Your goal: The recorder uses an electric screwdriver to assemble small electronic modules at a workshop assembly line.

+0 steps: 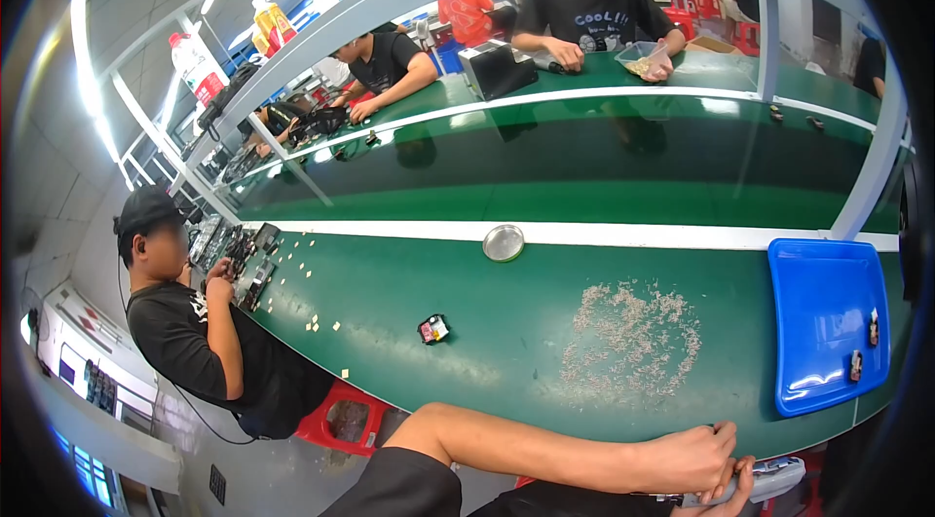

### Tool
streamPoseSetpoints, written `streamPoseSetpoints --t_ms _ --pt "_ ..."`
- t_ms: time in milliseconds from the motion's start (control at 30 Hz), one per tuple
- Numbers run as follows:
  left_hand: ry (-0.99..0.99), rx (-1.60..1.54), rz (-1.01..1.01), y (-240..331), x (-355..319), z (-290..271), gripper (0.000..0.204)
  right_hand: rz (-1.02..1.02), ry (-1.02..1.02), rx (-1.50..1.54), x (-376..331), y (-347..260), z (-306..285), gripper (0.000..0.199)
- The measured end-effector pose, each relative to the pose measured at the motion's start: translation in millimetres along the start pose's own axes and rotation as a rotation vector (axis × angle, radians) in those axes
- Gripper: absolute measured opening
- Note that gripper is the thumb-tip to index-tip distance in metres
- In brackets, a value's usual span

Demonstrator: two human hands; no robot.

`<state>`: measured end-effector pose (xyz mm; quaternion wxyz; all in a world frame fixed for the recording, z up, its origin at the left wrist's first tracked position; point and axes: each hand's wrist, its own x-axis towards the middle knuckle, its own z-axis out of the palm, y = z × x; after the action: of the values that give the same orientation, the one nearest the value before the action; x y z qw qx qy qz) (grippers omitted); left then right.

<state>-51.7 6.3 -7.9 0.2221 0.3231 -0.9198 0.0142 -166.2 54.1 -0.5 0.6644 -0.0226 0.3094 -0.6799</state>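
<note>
There is one grey handheld object (780,480), one blue tray (826,322), one round dish (504,243) and three bottles (198,74).

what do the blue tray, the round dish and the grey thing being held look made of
Blue tray: likely moulded plastic, glossy; even colour, rounded corners, bright reflections. Round dish: probably thin metal, silvery, with a shiny rim. Grey thing: perhaps smooth hard plastic, going by its pale highlights; it's partly covered, so painted metal stays possible.

Green bench (487,376): metal dish (504,243) at 12 o'clock, blue tray (820,322) 3, scattered tiny parts (628,301) 4, black module (432,329) 9, pale squares (337,326) 9–10.
</note>
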Motion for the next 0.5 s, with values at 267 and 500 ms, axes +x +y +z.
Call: streamPoseSetpoints --t_ms 267,500 --pt "0.015 -0.156 0.076 3 4 -11 0.022 0.017 -0.025 -0.011 -9 -7 9 0.023" --pt "-0.204 -0.123 0.060 -20 2 -47 0.029 0.097 0.002 0.007 5 15 -5 0.011"
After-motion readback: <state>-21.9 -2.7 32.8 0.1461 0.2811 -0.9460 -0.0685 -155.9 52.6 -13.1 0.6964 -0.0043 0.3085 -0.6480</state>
